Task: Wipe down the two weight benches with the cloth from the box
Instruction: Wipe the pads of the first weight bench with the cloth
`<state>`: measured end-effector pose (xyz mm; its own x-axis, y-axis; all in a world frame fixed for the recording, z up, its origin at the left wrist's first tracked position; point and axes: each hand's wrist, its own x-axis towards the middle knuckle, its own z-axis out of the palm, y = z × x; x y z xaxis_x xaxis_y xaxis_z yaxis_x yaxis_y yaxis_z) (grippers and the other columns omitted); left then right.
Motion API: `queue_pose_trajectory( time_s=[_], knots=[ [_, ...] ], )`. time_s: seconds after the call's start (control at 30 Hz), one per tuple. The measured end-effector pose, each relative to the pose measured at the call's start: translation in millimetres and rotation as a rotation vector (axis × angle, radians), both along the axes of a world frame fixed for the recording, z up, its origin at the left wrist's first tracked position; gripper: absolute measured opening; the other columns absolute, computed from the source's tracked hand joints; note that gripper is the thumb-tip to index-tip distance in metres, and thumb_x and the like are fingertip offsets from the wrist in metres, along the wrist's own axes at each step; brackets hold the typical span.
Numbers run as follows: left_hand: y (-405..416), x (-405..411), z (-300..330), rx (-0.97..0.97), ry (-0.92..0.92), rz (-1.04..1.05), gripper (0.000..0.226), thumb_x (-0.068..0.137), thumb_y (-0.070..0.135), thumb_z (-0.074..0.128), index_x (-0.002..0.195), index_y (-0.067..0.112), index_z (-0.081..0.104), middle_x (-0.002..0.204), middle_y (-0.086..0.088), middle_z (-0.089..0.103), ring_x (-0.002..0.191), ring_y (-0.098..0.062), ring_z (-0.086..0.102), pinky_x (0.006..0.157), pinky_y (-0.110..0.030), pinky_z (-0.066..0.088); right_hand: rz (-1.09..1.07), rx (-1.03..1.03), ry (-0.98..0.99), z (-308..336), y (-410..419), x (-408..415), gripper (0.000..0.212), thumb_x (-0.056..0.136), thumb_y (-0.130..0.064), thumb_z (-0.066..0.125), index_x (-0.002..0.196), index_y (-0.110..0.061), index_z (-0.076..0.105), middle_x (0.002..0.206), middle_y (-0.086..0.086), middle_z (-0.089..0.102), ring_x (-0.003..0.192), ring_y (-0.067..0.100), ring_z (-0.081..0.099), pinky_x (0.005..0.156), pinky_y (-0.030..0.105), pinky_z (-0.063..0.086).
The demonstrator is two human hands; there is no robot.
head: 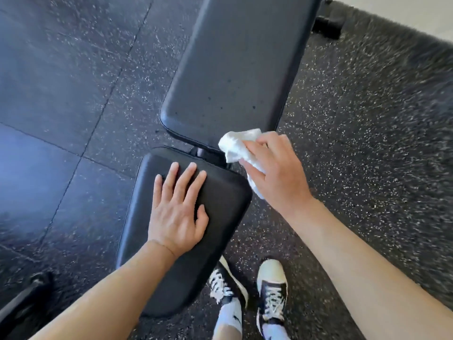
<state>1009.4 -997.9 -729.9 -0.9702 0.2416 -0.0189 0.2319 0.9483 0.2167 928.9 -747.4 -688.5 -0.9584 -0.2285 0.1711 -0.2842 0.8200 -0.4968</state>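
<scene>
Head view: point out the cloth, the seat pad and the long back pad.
cloth (235,143): head view, on its bunched white upper end.
seat pad (220,204): head view, on bare black top, right of the left hand.
back pad (235,65): head view, mid top surface.

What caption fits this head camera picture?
Right hand wipes bench with white cloth; left hand rests flat.

Gym, speckled rubber floor tiles (61,94), black padded weight bench (235,69)
</scene>
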Motion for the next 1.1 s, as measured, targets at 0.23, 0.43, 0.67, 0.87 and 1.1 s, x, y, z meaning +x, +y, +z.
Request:
queue_pose_trajectory(
  time_s=[0.23, 0.43, 0.67, 0.87, 1.1],
  knots=[
    [-0.6, -0.6, -1.0, 0.046, -0.009, -0.013, 0.075, 0.09, 0.036, 0.054, 0.162, 0.023, 0.038, 0.171, -0.003, 0.03, 0.162, -0.037, 0.016, 0.128, -0.064, 0.015, 0.266, 0.218, 0.091, -5.1, -3.4, -34.2, 0.031, 0.09, -0.009, 0.077, 0.121, -0.008, 0.074, 0.107, 0.012, 0.067, 0.082, 0.034, 0.055, 0.069, 0.044, 0.055],
    [-1.1, -0.1, -0.1, 0.084, -0.025, -0.013, 0.074, 0.092, 0.037, 0.053, 0.163, 0.022, 0.037, 0.172, -0.003, 0.03, 0.163, -0.036, 0.012, 0.128, -0.064, 0.012, 0.455, 0.276, 0.167, -3.4, -82.0, -69.5, 0.029, 0.084, -0.003, 0.071, 0.112, -0.009, 0.076, 0.101, 0.012, 0.07, 0.077, 0.032, 0.06, 0.064, 0.042, 0.053],
    [-1.0, -0.6, 8.6, 0.077, -0.069, -0.013, 0.071, 0.094, 0.039, 0.052, 0.162, 0.023, 0.039, 0.172, -0.003, 0.031, 0.162, -0.036, 0.015, 0.128, -0.064, 0.015, 0.59, 0.335, 0.111, -2.4, -169.3, -120.3, 0.028, 0.092, -0.007, 0.06, 0.116, -0.009, 0.073, 0.109, 0.014, 0.065, 0.094, 0.034, 0.058, 0.072, 0.044, 0.052],
    [6.0, -16.0, 35.9, 0.06, -0.164, 0.073, 0.059, 0.085, 0.032, 0.062, 0.144, 0.024, 0.062, 0.154, -0.001, 0.056, 0.148, -0.038, 0.044, 0.119, -0.063, 0.033, 0.625, 0.299, 0.044, 1.6, -75.9, -89.7, 0.039, 0.089, -0.012, 0.066, 0.127, -0.016, 0.07, 0.114, 0.005, 0.065, 0.087, 0.029, 0.051, 0.065, 0.045, 0.05],
    [2.4, -80.6, 43.9, 0.259, 0.002, 0.504, 0.047, 0.083, 0.012, 0.056, 0.129, 0.013, 0.067, 0.134, -0.006, 0.063, 0.125, -0.036, 0.056, 0.106, -0.05, 0.041, 0.824, 0.275, -0.031, 6.7, 14.7, -83.0, 0.042, 0.085, -0.003, 0.072, 0.127, -0.01, 0.07, 0.114, 0.007, 0.066, 0.079, 0.027, 0.05, 0.07, 0.043, 0.051]
  ],
)
